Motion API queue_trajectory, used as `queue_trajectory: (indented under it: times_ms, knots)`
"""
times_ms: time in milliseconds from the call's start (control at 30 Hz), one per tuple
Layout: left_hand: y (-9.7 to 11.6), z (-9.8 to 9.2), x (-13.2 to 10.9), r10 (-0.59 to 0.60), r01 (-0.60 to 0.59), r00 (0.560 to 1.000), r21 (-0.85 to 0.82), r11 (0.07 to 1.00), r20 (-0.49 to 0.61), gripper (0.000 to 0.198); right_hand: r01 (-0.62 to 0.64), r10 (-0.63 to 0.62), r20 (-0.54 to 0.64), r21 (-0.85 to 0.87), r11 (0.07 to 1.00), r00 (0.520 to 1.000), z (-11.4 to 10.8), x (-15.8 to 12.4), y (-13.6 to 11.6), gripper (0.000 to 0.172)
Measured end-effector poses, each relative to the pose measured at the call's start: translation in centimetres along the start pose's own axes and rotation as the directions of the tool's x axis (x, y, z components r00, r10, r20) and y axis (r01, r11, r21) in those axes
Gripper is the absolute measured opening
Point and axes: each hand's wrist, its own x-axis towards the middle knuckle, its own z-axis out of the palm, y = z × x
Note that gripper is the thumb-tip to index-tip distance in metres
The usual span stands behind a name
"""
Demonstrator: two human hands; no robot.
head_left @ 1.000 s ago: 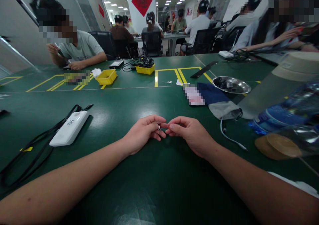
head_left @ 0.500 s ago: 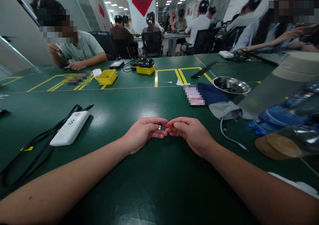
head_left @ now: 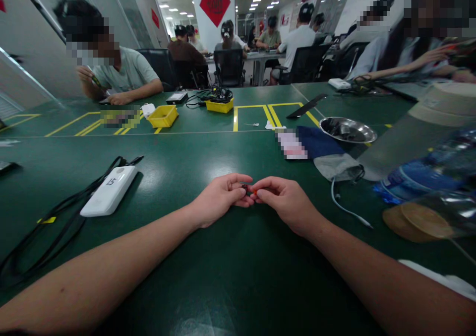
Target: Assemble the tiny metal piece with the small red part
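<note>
Above the green table (head_left: 223,256), my two hands meet fingertip to fingertip near the middle of the view. My left hand (head_left: 222,197) is closed on a small dark, shiny piece (head_left: 244,187), mostly covered by the thumb and fingers. Pinched between thumb and forefinger of my right hand (head_left: 284,197) is a small orange piece (head_left: 255,192). The two pieces are very close together; whether they touch, I cannot tell. Both are too small and too hidden for me to name their kind.
A white power bank (head_left: 109,191) and black cables lie to the left. On the right are a phone (head_left: 292,144), a blue-grey pouch (head_left: 322,145), a steel bowl (head_left: 347,136) and a plastic bottle (head_left: 420,174). Farther back stands a yellow bin (head_left: 162,116); people sit beyond.
My left hand's fingers have shifted, and its shiny piece now shows darker and less clearly. The right fingertips have come in over the left ones with the orange piece. The view has moved slightly.
</note>
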Motion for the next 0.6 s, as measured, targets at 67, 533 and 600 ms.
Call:
queue_trajectory:
  times_ms: [67, 533, 600]
  knots:
    - [-0.1, -0.1, 0.2, 0.021, -0.022, 1.0, 0.03, 0.999, 0.016, 0.025, 0.018, -0.018, -0.019, 0.012, 1.0, 1.0, -0.1, 0.2, 0.2, 0.014]
    - [-0.1, -0.5, -0.1, 0.073, -0.07, 0.997, -0.168, 0.983, 0.014, 0.018, 0.042, -0.031, -0.178, 0.061, 0.997, 0.983, 0.7, 0.1, 0.6, 0.022]
    - [-0.2, -0.3, -0.4, 0.095, -0.095, 0.995, -0.174, 0.98, -0.011, 0.019, 0.051, -0.038, -0.204, 0.059, 0.997, 0.978, 0.9, -0.2, 0.5, 0.02]
